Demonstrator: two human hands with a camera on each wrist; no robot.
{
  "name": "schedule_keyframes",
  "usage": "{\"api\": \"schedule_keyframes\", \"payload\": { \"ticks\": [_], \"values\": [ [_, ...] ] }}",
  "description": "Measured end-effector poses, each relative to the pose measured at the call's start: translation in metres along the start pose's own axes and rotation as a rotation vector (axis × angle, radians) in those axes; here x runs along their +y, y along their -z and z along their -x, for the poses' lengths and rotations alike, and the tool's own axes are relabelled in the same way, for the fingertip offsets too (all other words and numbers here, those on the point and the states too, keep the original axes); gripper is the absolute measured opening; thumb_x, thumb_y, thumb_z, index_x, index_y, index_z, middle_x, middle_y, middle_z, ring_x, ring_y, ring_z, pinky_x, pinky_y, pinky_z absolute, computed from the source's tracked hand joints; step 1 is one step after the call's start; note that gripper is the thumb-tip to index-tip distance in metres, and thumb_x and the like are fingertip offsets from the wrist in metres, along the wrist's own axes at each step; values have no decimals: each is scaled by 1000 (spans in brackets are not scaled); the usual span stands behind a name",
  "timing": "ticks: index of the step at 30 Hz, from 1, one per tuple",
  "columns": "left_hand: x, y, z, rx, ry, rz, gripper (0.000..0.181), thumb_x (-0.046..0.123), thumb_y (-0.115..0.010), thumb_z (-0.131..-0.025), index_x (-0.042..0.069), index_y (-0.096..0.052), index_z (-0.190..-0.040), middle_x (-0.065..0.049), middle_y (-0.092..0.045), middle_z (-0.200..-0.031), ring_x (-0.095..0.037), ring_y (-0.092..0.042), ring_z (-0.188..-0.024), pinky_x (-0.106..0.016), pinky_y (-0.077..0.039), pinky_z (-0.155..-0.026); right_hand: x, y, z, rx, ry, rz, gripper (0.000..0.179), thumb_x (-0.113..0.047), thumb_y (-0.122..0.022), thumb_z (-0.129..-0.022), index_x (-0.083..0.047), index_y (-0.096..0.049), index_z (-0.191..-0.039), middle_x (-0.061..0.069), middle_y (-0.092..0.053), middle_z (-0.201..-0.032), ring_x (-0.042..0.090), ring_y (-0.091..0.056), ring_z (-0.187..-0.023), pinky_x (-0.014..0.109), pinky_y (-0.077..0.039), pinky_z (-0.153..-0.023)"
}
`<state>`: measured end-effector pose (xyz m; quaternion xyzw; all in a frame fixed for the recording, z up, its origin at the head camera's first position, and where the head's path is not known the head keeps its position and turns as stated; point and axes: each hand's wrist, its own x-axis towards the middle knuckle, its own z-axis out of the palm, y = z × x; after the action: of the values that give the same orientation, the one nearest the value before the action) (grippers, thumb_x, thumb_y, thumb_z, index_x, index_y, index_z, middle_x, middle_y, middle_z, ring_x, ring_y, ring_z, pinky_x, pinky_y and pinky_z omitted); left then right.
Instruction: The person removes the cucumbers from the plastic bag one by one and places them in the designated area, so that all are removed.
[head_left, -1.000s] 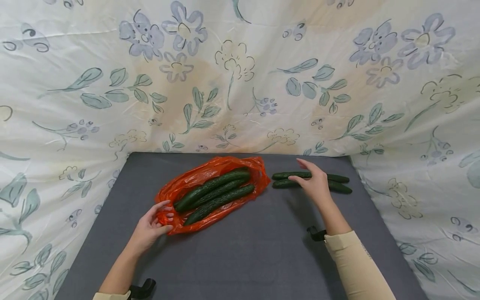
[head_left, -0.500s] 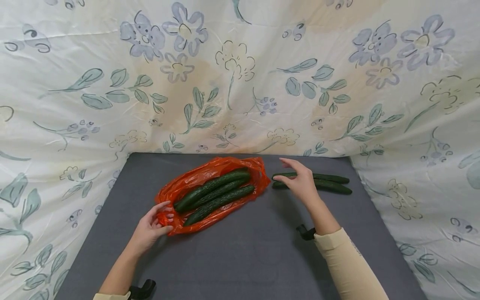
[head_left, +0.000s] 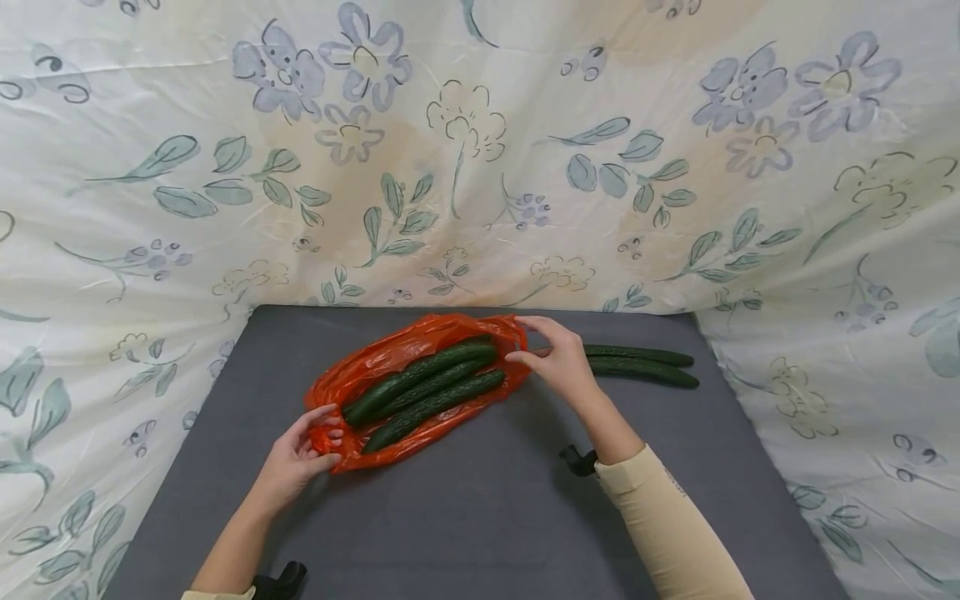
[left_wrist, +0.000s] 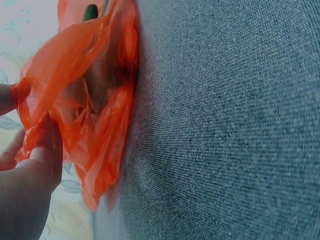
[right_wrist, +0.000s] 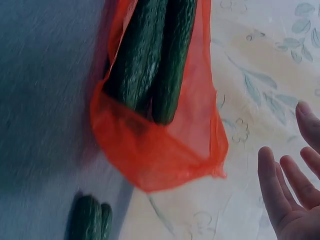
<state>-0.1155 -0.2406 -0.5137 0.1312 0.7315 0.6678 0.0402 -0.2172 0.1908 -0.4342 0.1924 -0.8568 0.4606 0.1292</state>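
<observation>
An orange-red plastic bag [head_left: 420,337] lies with its mouth spread upward, and three dark green cucumbers [head_left: 431,408] rest in it side by side. My left hand [head_left: 295,457] holds the bag's near left end; in the left wrist view the thin plastic [left_wrist: 55,75] is bunched between the thumb and fingers. My right hand [head_left: 562,362] hovers beside the bag's right end, thumb and fingers apart. In the right wrist view that hand [right_wrist: 295,195] holds nothing and stays clear of the bag [right_wrist: 155,165].
Two more cucumbers [head_left: 641,365] lie parallel on the grey table [head_left: 480,517], right of the bag and partly behind my right hand. Floral cloth [head_left: 480,167] hangs along the table's back and both sides.
My right hand has moved left, from above the two loose cucumbers to the bag's right end. The left hand keeps its hold, and the bag and cucumbers lie as before.
</observation>
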Motion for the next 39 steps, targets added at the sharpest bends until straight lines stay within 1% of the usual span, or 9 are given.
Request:
{"api": "schedule_keyframes", "payload": {
  "ticks": [3, 9, 13, 14, 20, 25, 29, 32, 39],
  "values": [
    [-1, 0, 0, -3, -1, -6, 69, -10, -69, -87, -13, -33, -146, -16, -55, -128, -8, -62, -108, -18, -56, -87, -4, -9, -3, -25, 17, -2, 59, -17, -85, -80, -10, -64, -135, 11, -63, -135, 33, -64, -119, 31, -62, -72],
    [-1, 0, 0, -7, -2, -16, 69, -10, -68, -88, -14, -32, -147, -17, -55, -129, -7, -61, -109, -18, -56, -86, -7, -28, -9, -85, 0, -3, 57, -20, -84, -82, -13, -65, -135, 7, -64, -135, 24, -66, -113, 27, -61, -72],
    [0, -1, 1, -7, -12, -4, 69, -11, -68, -88, -14, -33, -146, -14, -56, -128, -7, -61, -109, -18, -56, -86, -7, -43, -13, -121, -18, -39, 53, -21, -83, -83, -16, -66, -133, 5, -64, -135, 25, -68, -110, 26, -61, -73],
    [0, -1, 1, -8, -16, 1, 69, -11, -68, -87, -14, -33, -146, -13, -56, -128, -7, -62, -109, -18, -56, -86, -7, -47, -14, -132, -27, -41, 50, -22, -83, -83, -17, -68, -131, 3, -64, -135, 24, -67, -111, 26, -60, -73],
    [1, -1, 1, -6, -20, -13, 68, -11, -68, -87, -14, -34, -145, -12, -57, -128, -8, -62, -108, -18, -56, -86, -7, -70, -21, -234, -32, -59, 37, -22, -82, -84, -8, -73, -118, 3, -62, -137, 28, -63, -122, 26, -60, -77],
    [-1, 0, 1, 1, -11, -19, 68, -11, -68, -88, -14, -33, -146, -18, -55, -128, -8, -62, -108, -17, -56, -86, -9, -87, -24, -295, -10, -56, 38, -19, -83, -84, -7, -73, -118, 5, -63, -137, 26, -61, -123, 26, -59, -77],
    [-4, 0, 1, -10, -21, 16, 69, -13, -67, -87, -16, -31, -146, -20, -54, -128, -9, -62, -108, -18, -56, -86, -8, -99, -25, -334, -2, -17, 39, -21, -83, -84, -8, -73, -119, 5, -63, -137, 24, -58, -126, 27, -59, -79],
    [-5, 0, 1, -19, -21, 35, 70, -13, -67, -87, -17, -30, -146, -19, -54, -128, -9, -63, -108, -19, -56, -87, -7, -108, -27, -370, -8, 11, 39, -23, -82, -85, -10, -73, -120, 4, -63, -138, 24, -58, -127, 30, -58, -82],
    [-4, 0, 1, -10, -20, 28, 70, -13, -67, -87, -17, -29, -146, -23, -53, -128, -9, -63, -108, -19, -56, -87, -6, -124, -37, -409, -31, 65, 37, -23, -81, -86, -16, -73, -121, 1, -65, -132, 23, -59, -124, 41, -51, -102]
  ]
}}
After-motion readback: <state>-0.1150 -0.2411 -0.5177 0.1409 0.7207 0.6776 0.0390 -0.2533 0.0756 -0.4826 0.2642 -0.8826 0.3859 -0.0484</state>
